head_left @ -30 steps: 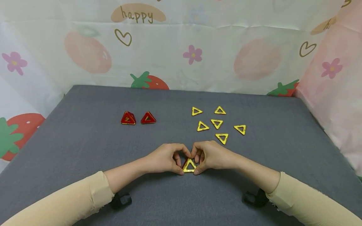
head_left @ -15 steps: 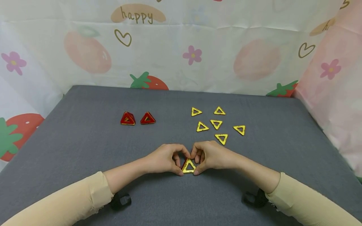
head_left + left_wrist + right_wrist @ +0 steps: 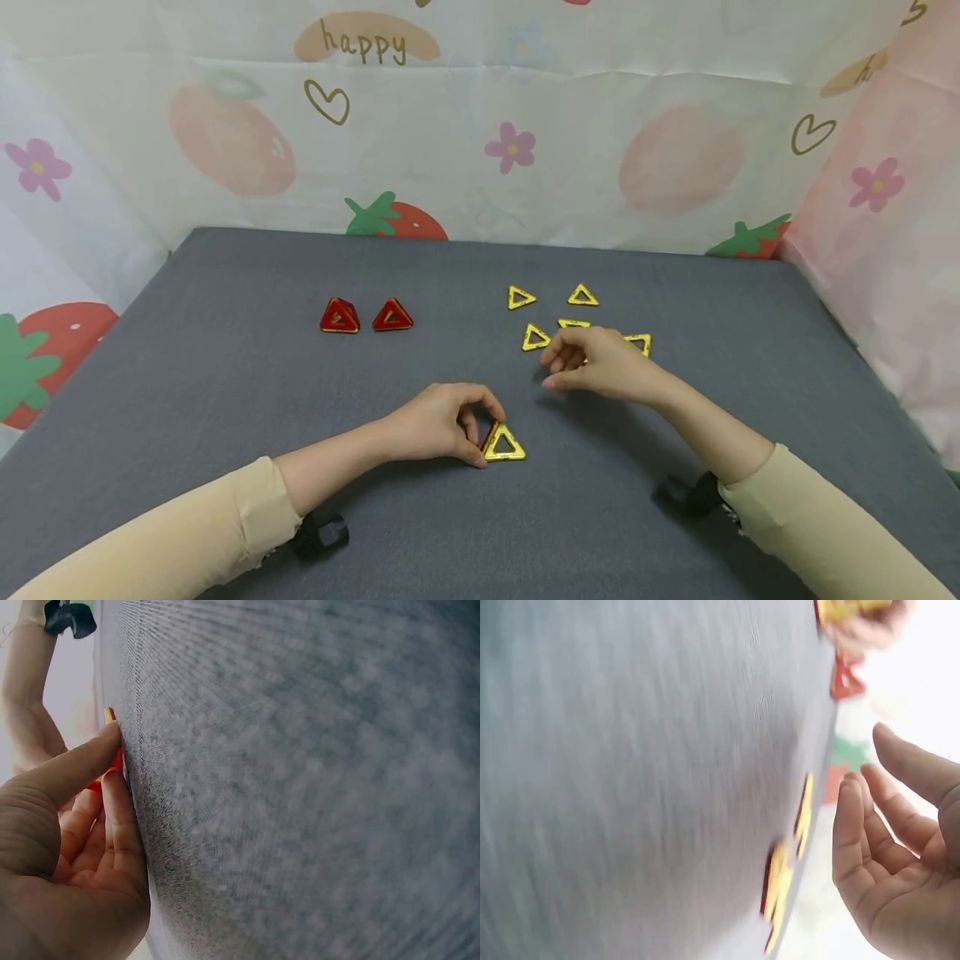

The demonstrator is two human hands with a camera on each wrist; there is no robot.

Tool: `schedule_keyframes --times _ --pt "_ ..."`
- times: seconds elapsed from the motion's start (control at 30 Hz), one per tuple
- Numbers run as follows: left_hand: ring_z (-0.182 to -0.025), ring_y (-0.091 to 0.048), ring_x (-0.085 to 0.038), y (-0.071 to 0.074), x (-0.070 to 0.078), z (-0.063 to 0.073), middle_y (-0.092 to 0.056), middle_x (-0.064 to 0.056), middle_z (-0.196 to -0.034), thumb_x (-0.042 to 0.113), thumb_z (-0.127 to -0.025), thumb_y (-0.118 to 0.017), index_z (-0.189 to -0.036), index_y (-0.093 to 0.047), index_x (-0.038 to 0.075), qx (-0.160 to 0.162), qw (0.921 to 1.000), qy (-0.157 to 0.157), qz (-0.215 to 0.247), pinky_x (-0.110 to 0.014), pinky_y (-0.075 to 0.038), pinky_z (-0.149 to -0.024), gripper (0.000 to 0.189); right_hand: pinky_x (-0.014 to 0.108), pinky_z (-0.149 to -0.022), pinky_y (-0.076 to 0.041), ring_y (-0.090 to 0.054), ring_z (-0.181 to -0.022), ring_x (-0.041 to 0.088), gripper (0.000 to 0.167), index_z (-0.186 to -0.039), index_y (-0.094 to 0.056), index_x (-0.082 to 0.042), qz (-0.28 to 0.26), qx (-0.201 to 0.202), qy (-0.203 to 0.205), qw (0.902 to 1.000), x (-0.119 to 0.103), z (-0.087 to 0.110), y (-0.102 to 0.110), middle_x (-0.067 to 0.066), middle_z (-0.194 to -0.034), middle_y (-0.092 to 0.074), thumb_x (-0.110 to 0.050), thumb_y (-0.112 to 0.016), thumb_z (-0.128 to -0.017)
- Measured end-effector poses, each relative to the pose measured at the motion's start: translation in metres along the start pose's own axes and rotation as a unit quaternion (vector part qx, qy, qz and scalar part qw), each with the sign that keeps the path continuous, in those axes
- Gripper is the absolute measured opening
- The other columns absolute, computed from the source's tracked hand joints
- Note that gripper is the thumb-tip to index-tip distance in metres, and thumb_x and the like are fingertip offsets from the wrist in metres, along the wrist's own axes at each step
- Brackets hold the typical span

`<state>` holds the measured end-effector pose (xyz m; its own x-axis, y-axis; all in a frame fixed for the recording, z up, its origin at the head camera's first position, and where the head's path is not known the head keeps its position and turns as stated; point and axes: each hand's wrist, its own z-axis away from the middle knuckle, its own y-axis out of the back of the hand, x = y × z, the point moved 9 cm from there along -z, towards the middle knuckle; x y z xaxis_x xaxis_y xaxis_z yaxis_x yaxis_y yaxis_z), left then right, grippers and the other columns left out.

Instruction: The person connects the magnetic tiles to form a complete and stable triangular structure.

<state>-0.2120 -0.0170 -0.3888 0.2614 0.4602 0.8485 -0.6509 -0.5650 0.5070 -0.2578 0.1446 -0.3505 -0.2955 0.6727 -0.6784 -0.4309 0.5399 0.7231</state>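
Observation:
My left hand (image 3: 442, 421) pinches a small magnetic-tile build on the grey cloth, thumb low and fingertips at its top. A yellow triangular frame tile (image 3: 505, 456) faces front, with a red tile (image 3: 489, 437) slanting behind its left side. In the left wrist view, thumb and fingers close round the red tile (image 3: 118, 760). My right hand (image 3: 603, 365) hovers over the loose yellow triangle tiles, fingers loosely bent and nothing between them. It hides one tile and covers parts of others, including a yellow tile (image 3: 573, 322) and another yellow tile (image 3: 640, 338).
Two red pyramids, the left pyramid (image 3: 340, 317) and the right pyramid (image 3: 392, 316), stand farther back on the left. More yellow tiles lie flat behind the right hand, among them a back-right tile (image 3: 582, 302). A printed curtain (image 3: 570, 192) rises behind the table.
The right hand has let go of the tile build and moved back and right, over the loose yellow tiles. The left hand stays in place, holding the build.

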Motion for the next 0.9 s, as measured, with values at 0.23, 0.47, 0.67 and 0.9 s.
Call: schedule_keyframes --times 0.23,0.47,0.67,0.9 --pt "-0.066 -0.062 -0.009 -0.001 0.0 0.0 -0.067 -0.003 -0.074 0.008 -0.072 -0.087 -0.112 -0.067 0.015 -0.005 1.0 -0.005 0.007 -0.022 -0.05 -0.058 0.045 0.032 -0.077 -0.052 -0.065 -0.09 0.016 0.028 -0.111 -0.068 -0.012 0.011 0.049 -0.044 0.9978 0.03 0.006 0.032 0.002 -0.101 -0.071 -0.023 -0.076 -0.087" --pt "-0.066 -0.062 -0.008 0.0 0.001 0.001 -0.068 -0.004 -0.075 0.007 -0.071 -0.087 -0.112 -0.067 0.014 -0.002 0.9999 -0.01 0.011 -0.021 -0.05 -0.059 0.045 0.033 -0.079 -0.052 -0.065 -0.095 0.017 0.029 -0.112 -0.068 -0.014 0.025 0.058 -0.047 0.9969 0.044 0.012 0.043 0.005 -0.105 -0.071 -0.022 -0.078 -0.086" --pt "-0.066 -0.062 -0.009 0.0 0.0 0.001 -0.067 -0.004 -0.075 0.008 -0.072 -0.087 -0.112 -0.067 0.014 -0.003 0.9999 -0.011 0.006 -0.021 -0.049 -0.059 0.045 0.034 -0.084 -0.054 -0.067 -0.1 0.02 0.034 -0.114 -0.068 -0.013 0.028 0.057 -0.051 0.9966 0.054 0.015 0.044 0.007 -0.11 -0.071 -0.026 -0.079 -0.085" --pt "-0.067 -0.062 -0.009 0.0 0.0 0.001 -0.067 -0.004 -0.076 0.008 -0.071 -0.087 -0.111 -0.067 0.014 -0.002 0.9999 -0.007 0.008 -0.021 -0.05 -0.059 0.045 0.043 -0.092 -0.053 -0.065 -0.108 0.025 0.042 -0.118 -0.068 -0.013 0.047 0.039 -0.056 0.9966 0.057 0.017 0.039 0.009 -0.115 -0.069 -0.035 -0.079 -0.084"
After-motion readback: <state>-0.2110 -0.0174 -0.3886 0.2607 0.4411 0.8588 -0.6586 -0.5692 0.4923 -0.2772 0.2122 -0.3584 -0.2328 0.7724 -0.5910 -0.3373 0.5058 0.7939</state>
